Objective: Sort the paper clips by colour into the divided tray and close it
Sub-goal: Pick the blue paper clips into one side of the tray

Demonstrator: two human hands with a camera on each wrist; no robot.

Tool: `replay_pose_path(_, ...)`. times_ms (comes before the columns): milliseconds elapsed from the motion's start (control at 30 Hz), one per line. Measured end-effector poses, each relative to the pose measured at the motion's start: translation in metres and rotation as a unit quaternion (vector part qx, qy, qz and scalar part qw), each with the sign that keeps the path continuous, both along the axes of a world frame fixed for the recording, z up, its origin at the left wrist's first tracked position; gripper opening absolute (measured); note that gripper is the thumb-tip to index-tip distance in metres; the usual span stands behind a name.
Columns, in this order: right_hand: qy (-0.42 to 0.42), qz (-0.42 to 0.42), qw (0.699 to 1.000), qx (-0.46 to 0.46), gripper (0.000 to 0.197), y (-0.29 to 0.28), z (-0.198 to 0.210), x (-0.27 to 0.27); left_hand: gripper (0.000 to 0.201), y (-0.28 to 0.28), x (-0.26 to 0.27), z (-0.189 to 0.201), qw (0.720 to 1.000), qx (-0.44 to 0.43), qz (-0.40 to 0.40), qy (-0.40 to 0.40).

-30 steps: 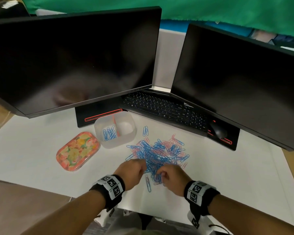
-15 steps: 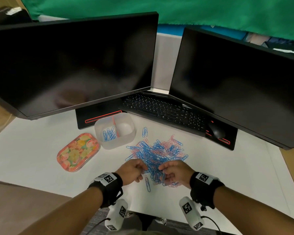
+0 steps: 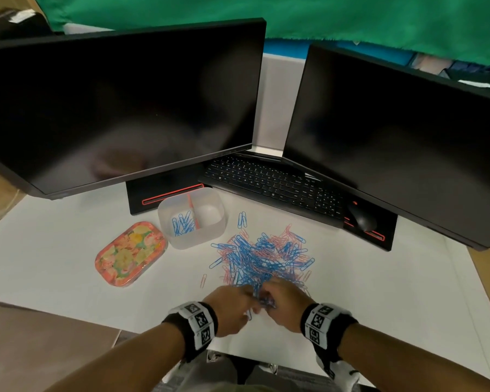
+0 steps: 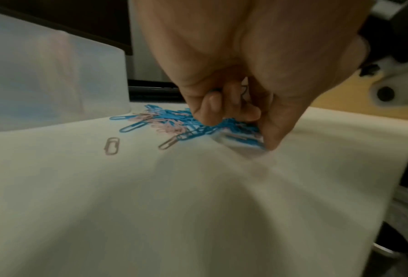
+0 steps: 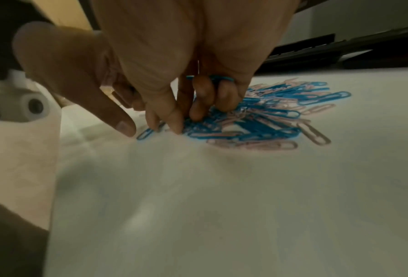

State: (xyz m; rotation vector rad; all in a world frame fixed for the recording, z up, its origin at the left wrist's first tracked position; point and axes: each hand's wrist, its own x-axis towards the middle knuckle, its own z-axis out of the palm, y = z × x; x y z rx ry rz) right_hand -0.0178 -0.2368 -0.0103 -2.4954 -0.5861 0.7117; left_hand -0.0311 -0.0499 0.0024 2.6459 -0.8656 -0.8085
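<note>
A heap of blue and pink paper clips (image 3: 263, 256) lies on the white desk mat. The translucent divided tray (image 3: 201, 237) stands to its upper left, with several blue clips (image 3: 183, 223) in its left compartment and nothing visible in the right one. Its floral lid (image 3: 130, 254) lies apart on the left. My left hand (image 3: 245, 295) and right hand (image 3: 269, 297) meet at the heap's near edge. The left hand (image 4: 241, 123) has its fingers curled round blue clips. The right hand (image 5: 181, 120) keeps blue clips under its curled fingers while its fingertips touch the heap.
Two dark monitors (image 3: 125, 103) overhang the back of the desk, with a black keyboard (image 3: 269, 182) and mouse (image 3: 361, 217) below them. A single pink clip (image 3: 203, 280) lies left of my hands, and two blue clips (image 3: 241, 220) lie right of the tray.
My hands have drawn together at the heap's near edge, and their fingers have curled in among the blue clips. The lone blue clip between them is now covered.
</note>
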Motion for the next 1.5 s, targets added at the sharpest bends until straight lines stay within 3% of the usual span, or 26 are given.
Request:
replay_pose_path(300, -0.018, -0.002, 1.0, -0.019, 0.016, 0.005, -0.003, 0.002, 0.02, -0.003, 0.007, -0.005, 0.998, 0.034, -0.005, -0.044)
replay_pose_path(400, -0.006, -0.019, 1.0, -0.003, 0.018, 0.002, -0.006, 0.003, 0.017, 0.002, 0.011, -0.005, 0.997, -0.039, 0.049, -0.043)
replay_pose_path(500, 0.002, -0.058, 0.998, 0.037, 0.017, -0.001, -0.002, 0.006, 0.01, 0.01, 0.016, 0.001, 0.976, -0.151, 0.156, -0.012)
replay_pose_path(600, 0.074, -0.115, 0.988, 0.072, 0.024, 0.001, 0.01, 0.015, 0.016, 0.019, 0.025, 0.007, 0.916, -0.258, 0.302, 0.046)
replay_pose_path(667, 0.155, -0.167, 0.969, 0.096, 0.02, 0.005, 0.017, 0.026, 0.015, 0.025, 0.032, 0.014, 0.848, -0.333, 0.398, 0.107)
replay_pose_path(767, 0.279, -0.261, 0.903, 0.198, 0.025, 0.014, 0.03, 0.042, 0.023, 0.034, 0.041, 0.028, 0.734, -0.396, 0.509, 0.212)
replay_pose_path(867, 0.325, -0.289, 0.863, 0.257, 0.029, 0.031, 0.046, 0.053, 0.028, 0.046, 0.049, 0.038, 0.621, -0.471, 0.564, 0.273)
replay_pose_path(933, 0.34, -0.278, 0.854, 0.279, 0.029, 0.048, 0.055, 0.061, 0.026, 0.054, 0.053, 0.047, 0.564, -0.506, 0.584, 0.292)
replay_pose_path(1000, 0.348, -0.253, 0.856, 0.286, 0.025, 0.068, 0.065, 0.071, 0.023, 0.064, 0.06, 0.056, 0.525, -0.529, 0.6, 0.29)
replay_pose_path(1200, 0.329, -0.244, 0.863, 0.296, 0.012, 0.133, 0.1, 0.106, 0.018, 0.097, 0.085, 0.078, 0.492, -0.525, 0.655, 0.23)
replay_pose_path(1333, 0.305, -0.249, 0.871, 0.295, 0.01, 0.17, 0.113, 0.126, 0.028, 0.113, 0.095, 0.082, 0.461, -0.518, 0.692, 0.201)
replay_pose_path(1500, 0.288, -0.245, 0.893, 0.246, 0.02, 0.195, 0.11, 0.147, 0.022, 0.121, 0.1, 0.089, 0.471, -0.493, 0.711, 0.171)
